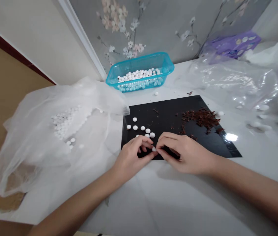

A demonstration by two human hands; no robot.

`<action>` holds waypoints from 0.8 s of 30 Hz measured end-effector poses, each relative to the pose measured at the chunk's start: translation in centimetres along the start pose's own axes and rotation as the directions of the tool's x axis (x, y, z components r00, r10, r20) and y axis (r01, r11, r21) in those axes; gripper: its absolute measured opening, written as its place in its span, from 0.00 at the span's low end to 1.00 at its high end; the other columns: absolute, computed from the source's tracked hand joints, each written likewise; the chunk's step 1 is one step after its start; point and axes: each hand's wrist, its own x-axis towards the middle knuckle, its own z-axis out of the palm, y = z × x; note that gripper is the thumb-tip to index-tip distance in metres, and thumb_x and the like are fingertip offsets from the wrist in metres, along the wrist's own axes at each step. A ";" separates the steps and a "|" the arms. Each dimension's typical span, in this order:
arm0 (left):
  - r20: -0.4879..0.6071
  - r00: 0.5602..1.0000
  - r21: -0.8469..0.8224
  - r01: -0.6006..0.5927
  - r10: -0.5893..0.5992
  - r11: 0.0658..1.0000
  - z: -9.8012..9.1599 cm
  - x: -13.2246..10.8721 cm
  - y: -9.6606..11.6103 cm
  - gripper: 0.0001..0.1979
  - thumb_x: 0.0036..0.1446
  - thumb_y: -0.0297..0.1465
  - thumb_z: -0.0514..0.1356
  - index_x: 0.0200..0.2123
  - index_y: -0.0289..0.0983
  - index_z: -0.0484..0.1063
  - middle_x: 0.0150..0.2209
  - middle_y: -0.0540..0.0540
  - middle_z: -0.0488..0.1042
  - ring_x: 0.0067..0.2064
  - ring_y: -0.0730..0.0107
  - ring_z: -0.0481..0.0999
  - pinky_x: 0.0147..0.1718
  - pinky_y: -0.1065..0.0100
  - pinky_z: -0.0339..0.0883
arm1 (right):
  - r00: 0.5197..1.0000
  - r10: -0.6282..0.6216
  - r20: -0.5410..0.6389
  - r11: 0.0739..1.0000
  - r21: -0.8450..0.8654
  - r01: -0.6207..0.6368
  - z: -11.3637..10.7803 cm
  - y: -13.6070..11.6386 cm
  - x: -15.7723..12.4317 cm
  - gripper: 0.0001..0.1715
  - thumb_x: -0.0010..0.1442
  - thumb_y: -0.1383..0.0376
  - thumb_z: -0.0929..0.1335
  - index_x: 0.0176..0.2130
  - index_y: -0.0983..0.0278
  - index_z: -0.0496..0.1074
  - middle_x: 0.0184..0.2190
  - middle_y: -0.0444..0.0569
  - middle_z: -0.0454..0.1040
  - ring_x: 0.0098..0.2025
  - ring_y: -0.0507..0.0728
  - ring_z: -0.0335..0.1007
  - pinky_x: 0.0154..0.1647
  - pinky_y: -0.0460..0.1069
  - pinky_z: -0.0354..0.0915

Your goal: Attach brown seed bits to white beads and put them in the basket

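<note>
Grey wallpaper point(158, 19) with pale pink and white blossom runs along the back, behind a white table point(168, 200). Against this wall sits a see-through blue basket point(139, 61) with many small white balls point(139, 76) inside. Nearer the person, a black mat point(170, 106) lies flat on the table, and both hands work at its near edge.

The left hand point(134, 154) has a narrow grip, pinching one white ball point(154, 149) between thumb and fingertips, just above the mat. The right hand point(183, 152) meets it from the other side, thumb and forefinger drawn close together at the ball; I cannot tell whether they hold something small of their own.

Just beyond the left hand, a group of loose balls point(142, 128) rests on the mat. On the mat's right half is a heap of reddish-brown bits point(202, 119), with a few thin scraps point(155, 111) farther left. One stray ball point(156, 93) lies on the table between basket and mat.

To the left spreads a big clear bag point(38, 101) with more balls showing in it. At the right are crumpled clear plastic point(239, 77) and, behind it, a purple packet point(232, 46)
</note>
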 end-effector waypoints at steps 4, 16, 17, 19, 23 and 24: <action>0.002 1.000 -0.016 0.008 -0.008 1.000 0.0 0.0 0.0 0.12 0.49 0.28 0.65 0.37 0.41 0.66 0.33 0.54 0.75 0.33 0.76 0.74 0.31 0.74 0.69 | 1.000 0.027 -0.011 0.999 0.019 -0.026 -0.1 0.0 0.1 0.06 0.56 0.71 0.62 0.35 0.64 0.67 0.32 0.46 0.69 0.20 0.45 0.58 0.22 0.42 0.57; -0.007 1.000 -0.025 -0.004 0.004 1.000 0.1 0.0 0.1 0.10 0.49 0.27 0.64 0.35 0.40 0.66 0.31 0.55 0.74 0.31 0.78 0.73 0.31 0.75 0.68 | 0.997 -0.072 0.012 0.997 0.022 0.071 0.0 0.2 0.0 0.10 0.59 0.70 0.60 0.35 0.66 0.70 0.30 0.48 0.68 0.27 0.49 0.64 0.26 0.44 0.60; -0.008 1.000 -0.024 -0.008 0.008 1.000 0.1 0.0 0.1 0.10 0.50 0.28 0.64 0.35 0.40 0.66 0.31 0.55 0.74 0.31 0.78 0.72 0.30 0.76 0.67 | 0.997 -0.071 0.026 0.997 0.013 0.071 0.0 0.1 0.0 0.10 0.59 0.69 0.60 0.35 0.67 0.69 0.30 0.48 0.68 0.27 0.49 0.64 0.26 0.44 0.60; -0.010 1.000 -0.024 -0.013 0.012 1.000 0.1 0.0 0.0 0.09 0.50 0.28 0.63 0.35 0.40 0.66 0.31 0.55 0.74 0.30 0.78 0.72 0.30 0.76 0.67 | 0.997 -0.066 0.045 0.998 -0.010 0.066 0.0 -0.1 0.0 0.10 0.59 0.70 0.59 0.34 0.67 0.68 0.29 0.48 0.67 0.26 0.49 0.63 0.25 0.44 0.59; 0.002 1.000 -0.045 0.002 -0.001 0.999 0.2 0.1 0.0 0.10 0.50 0.30 0.63 0.36 0.41 0.66 0.32 0.55 0.74 0.30 0.79 0.72 0.30 0.75 0.67 | 0.996 -0.072 0.061 0.996 -0.055 0.076 0.3 -0.2 0.2 0.07 0.56 0.72 0.59 0.30 0.65 0.65 0.27 0.46 0.64 0.23 0.48 0.59 0.23 0.44 0.55; 0.005 1.000 -0.046 0.006 -0.006 0.999 0.2 0.1 0.0 0.10 0.50 0.30 0.64 0.36 0.41 0.66 0.32 0.55 0.74 0.30 0.79 0.72 0.30 0.75 0.67 | 0.995 -0.073 0.062 0.995 -0.064 0.077 0.3 -0.2 0.2 0.07 0.55 0.72 0.59 0.29 0.65 0.64 0.27 0.46 0.64 0.23 0.48 0.58 0.23 0.44 0.55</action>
